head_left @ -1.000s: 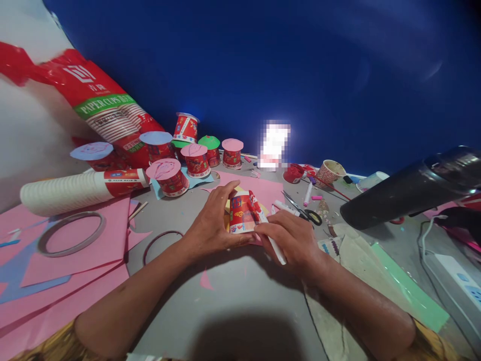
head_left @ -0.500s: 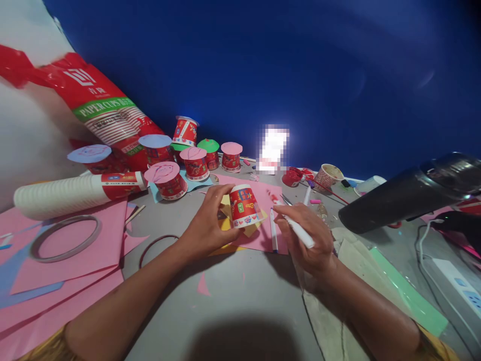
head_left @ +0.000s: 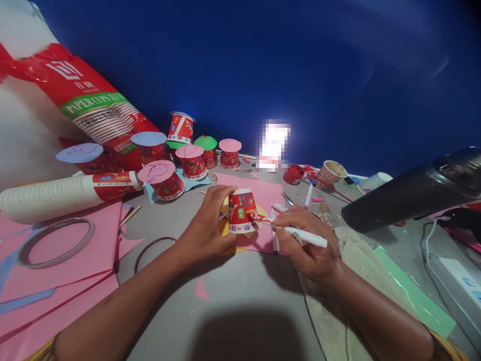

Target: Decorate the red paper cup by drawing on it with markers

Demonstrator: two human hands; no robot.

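Note:
My left hand (head_left: 205,228) grips an upside-down red paper cup (head_left: 241,210) that stands on a yellow paper piece (head_left: 226,229) over pink paper (head_left: 263,193). My right hand (head_left: 306,240) holds a white marker (head_left: 300,234) with a red tip, and the tip touches the cup's lower rim on its right side. Both forearms reach in from the bottom of the view.
Several red cups topped with paper discs (head_left: 193,160) stand behind. A sleeve of paper cups (head_left: 63,193) and a red cup package (head_left: 93,113) lie at left, above pink sheets (head_left: 60,255) and a tape ring (head_left: 54,240). A black cylinder (head_left: 413,188), markers (head_left: 308,194) and a power strip (head_left: 456,273) sit at right.
My left hand has set the tilted cup down upright on the yellow paper. My right hand has swung the marker round so its tip meets the cup's rim.

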